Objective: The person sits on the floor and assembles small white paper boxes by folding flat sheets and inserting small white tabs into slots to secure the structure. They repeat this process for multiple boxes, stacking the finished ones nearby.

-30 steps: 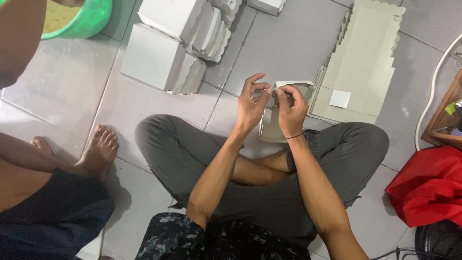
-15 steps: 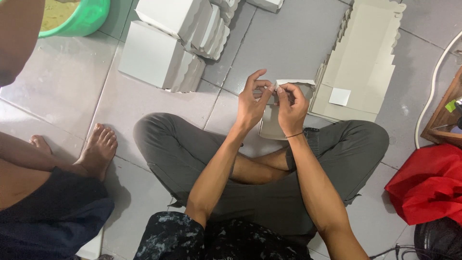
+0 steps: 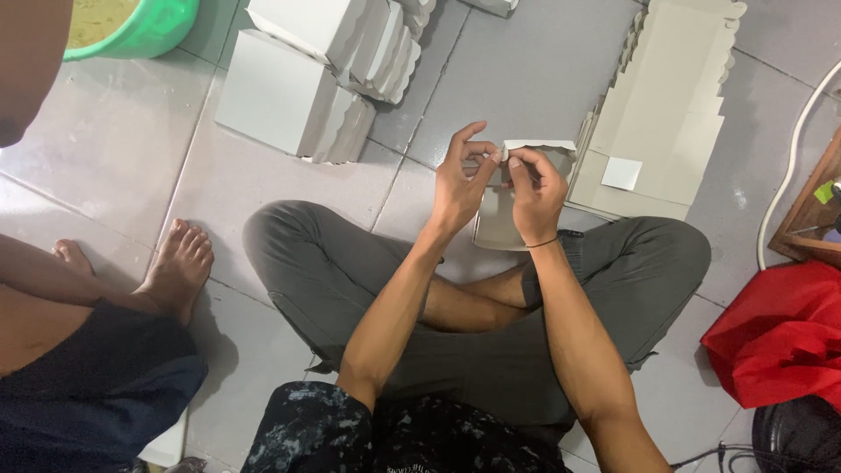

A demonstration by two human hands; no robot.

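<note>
Bare floor [image 3: 517, 79] lies open beyond the flat cardboard sheets [image 3: 657, 131]' left edge. Left of that gap, folded boxes [image 3: 307, 96] block passage; right of the sheets, a wooden tray [image 3: 810, 223].

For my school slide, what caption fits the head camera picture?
Sitting cross-legged on the tiled floor, left hand and right hand pinch a grey cardboard box beside stacked flat cardboard.

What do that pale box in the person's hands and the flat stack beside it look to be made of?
The box looks like thin paperboard, matte grey-white: both hands, left hand and right hand, pinch its scalloped flap, which bends easily. The flat stack seems the same board, unfolded, with die-cut wavy edges. Whether it is coated cannot be told.
</note>
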